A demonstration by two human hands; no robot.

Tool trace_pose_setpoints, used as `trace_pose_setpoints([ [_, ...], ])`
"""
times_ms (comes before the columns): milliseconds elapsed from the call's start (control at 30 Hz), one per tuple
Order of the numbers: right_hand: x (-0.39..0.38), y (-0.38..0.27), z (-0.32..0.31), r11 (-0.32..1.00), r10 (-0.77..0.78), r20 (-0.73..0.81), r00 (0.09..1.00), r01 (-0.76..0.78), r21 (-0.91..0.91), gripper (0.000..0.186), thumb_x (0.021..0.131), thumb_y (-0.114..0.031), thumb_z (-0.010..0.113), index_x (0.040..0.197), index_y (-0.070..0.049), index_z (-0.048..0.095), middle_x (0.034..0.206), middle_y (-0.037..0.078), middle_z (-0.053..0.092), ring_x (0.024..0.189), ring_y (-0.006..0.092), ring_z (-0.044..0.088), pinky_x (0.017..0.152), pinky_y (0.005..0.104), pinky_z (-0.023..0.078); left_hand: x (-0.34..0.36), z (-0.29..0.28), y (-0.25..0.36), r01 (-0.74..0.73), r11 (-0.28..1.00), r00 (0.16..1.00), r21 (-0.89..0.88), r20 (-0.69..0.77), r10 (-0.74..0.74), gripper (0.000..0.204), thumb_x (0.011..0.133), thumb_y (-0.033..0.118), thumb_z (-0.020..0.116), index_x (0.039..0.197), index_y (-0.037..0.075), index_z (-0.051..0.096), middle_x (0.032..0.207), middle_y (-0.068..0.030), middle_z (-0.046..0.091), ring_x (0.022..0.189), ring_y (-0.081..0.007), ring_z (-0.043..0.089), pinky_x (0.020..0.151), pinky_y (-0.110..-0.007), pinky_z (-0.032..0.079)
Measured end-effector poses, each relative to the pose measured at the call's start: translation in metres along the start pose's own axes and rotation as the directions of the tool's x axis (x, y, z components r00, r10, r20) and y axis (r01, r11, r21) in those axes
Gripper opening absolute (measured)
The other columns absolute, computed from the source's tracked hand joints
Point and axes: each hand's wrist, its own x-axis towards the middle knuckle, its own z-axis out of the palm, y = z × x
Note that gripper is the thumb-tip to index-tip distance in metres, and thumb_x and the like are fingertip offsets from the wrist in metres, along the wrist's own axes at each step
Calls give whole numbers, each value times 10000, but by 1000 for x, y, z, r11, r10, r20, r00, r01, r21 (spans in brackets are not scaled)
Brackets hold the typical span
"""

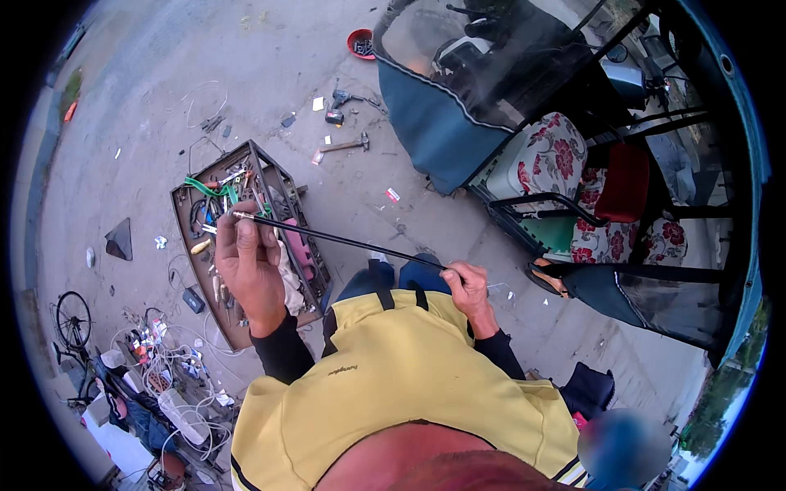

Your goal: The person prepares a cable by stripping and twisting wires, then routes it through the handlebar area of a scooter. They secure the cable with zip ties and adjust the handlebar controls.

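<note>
A thin, straight black cable (344,240) stretches between my two hands in front of my yellow top. My left hand (248,274) pinches its far end, where a short metal tip shows at the fingertips. My right hand (473,296) is closed around the other end, lower and to the right. Below my left hand stands a metal tool tray (236,334) on a frame, filled with hand tools. A green strap (199,186) lies across its far end. Screwdriver-like handles and a pale cloth (291,286) show beside my left wrist.
A hammer (348,146), a cordless drill (339,103) and a red bowl (354,37) of dark parts lie ahead on the concrete. To the right stands a covered three-wheeler with flowered seats (550,155). Tangled cables (184,409) and a bicycle (74,321) are at left. A blurred person (622,450) is lower right.
</note>
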Motion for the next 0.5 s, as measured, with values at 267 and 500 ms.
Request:
trace_pose_setpoints([
  [267,117,2,44,998,40,209,977,-50,45,152,963,-128,733,878,-2,722,771,139,700,639,320,668,595,383,506,52,-42,-13,19,999,972,33,-233,-11,264,1094,191,616,1296,22,595,792,-16,558,647,-63,499,517,-204,368],
  [500,248,18,107,996,-48,374,926,15,92,172,958,-133,738,862,9,726,788,157,721,685,348,710,609,392,525,130,-71,-29,-20,998,928,-54,-373,-2,187,1105,170,589,1240,40,590,766,-15,533,587,-67,454,491,-213,347],
])
